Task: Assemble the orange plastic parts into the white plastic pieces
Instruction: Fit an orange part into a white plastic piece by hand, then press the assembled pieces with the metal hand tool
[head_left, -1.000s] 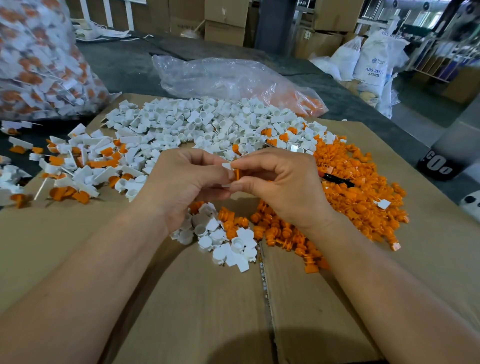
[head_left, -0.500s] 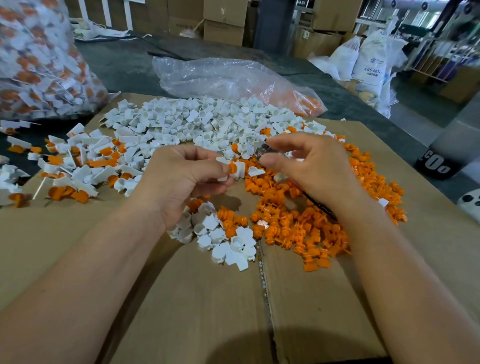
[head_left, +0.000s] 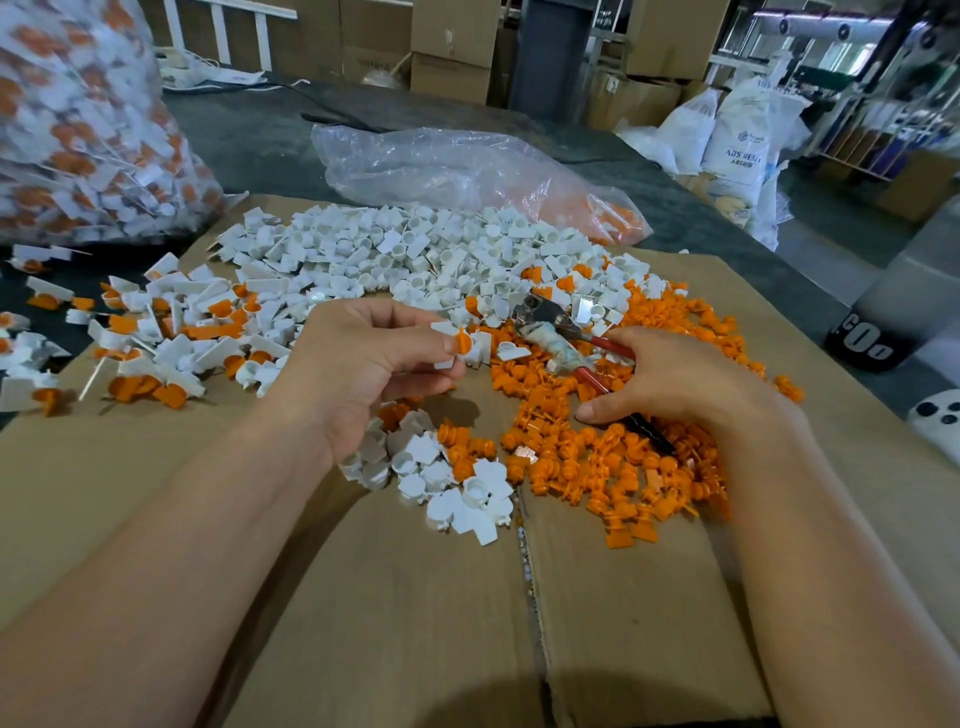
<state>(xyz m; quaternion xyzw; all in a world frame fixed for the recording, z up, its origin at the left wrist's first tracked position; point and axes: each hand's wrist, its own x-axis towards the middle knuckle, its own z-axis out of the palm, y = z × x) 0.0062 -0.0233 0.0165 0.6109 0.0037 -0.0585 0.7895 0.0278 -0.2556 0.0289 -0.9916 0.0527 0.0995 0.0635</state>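
Orange plastic part sits in a small white plastic piece pinched by the left hand above brown cardboard; the right hand seemingly grips red-handled metal pliers on the loose orange pile.

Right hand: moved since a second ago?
Yes. The right hand moved right, away from the cardboard seam and the left hand with its white piece, and grips the pliers.
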